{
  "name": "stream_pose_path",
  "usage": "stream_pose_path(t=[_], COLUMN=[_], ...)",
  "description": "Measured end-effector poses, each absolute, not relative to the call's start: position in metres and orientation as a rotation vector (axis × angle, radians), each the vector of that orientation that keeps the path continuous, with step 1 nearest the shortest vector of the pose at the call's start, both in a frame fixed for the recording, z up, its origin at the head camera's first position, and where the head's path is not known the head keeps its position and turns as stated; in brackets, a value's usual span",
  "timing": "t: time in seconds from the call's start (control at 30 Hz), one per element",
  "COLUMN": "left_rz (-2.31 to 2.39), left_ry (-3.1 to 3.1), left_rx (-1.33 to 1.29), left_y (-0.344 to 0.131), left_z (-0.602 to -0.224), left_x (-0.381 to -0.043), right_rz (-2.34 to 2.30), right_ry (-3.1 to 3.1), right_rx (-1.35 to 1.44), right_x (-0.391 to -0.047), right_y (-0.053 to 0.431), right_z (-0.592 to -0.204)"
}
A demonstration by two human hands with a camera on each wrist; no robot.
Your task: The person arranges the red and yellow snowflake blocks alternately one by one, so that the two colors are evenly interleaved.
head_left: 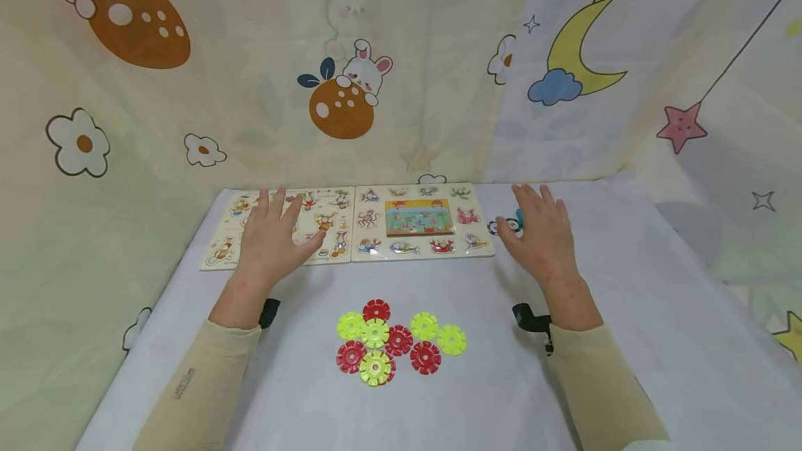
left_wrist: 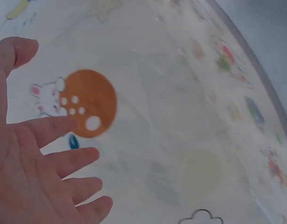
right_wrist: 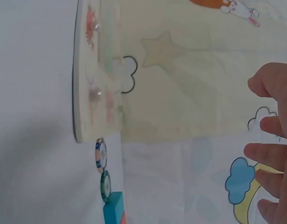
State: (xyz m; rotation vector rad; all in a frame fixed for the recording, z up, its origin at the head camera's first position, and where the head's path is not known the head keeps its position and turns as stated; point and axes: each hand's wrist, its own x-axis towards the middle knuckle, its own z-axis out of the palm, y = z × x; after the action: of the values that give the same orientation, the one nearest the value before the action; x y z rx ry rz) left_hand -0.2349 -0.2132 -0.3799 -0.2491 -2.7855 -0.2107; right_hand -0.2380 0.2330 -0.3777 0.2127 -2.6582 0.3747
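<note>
My left hand [head_left: 271,239] is raised with spread fingers over the left puzzle board [head_left: 250,256], overlapping part of it in the head view. In the left wrist view its palm and fingers show with nothing in them. My right hand [head_left: 544,235], fingers extended and empty, hovers right of the second puzzle board [head_left: 376,254], which has sea animal pieces and a picture block [head_left: 418,218] in its middle. Poker chips [right_wrist: 105,185] and a teal block [right_wrist: 113,208] stand near that hand, partly hidden by it in the head view. Between the forearms lie red and yellow-green notched discs [head_left: 399,340].
A white cloth covers the table [head_left: 464,409]. Behind it hangs a curtain [head_left: 263,89] printed with rabbits, flowers, a moon and stars, meeting the table's back edge just behind the boards. Several discs overlap one another.
</note>
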Motion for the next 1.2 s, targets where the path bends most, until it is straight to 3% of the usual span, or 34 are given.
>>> stream_pose_path(t=[0.33,0.63,1.2], left_rz=[-0.302,-0.583,-1.013], left_ry=[-2.728,-2.715,-3.060], left_rx=[-0.586,-0.935,-1.196], left_y=[-0.187,-0.171,-0.136], left_z=[-0.359,-0.365,-0.419], left_x=[-0.209,-0.203,-0.207], right_rz=[0.419,0.437,0.998], right_ry=[-2.587,-2.581,-3.006], right_rx=[0.428,0.635,1.030], right_x=[-0.211,-0.190,-0.194], right_y=[0.201,0.170,0.134], right_z=[-0.351,-0.347,-0.399])
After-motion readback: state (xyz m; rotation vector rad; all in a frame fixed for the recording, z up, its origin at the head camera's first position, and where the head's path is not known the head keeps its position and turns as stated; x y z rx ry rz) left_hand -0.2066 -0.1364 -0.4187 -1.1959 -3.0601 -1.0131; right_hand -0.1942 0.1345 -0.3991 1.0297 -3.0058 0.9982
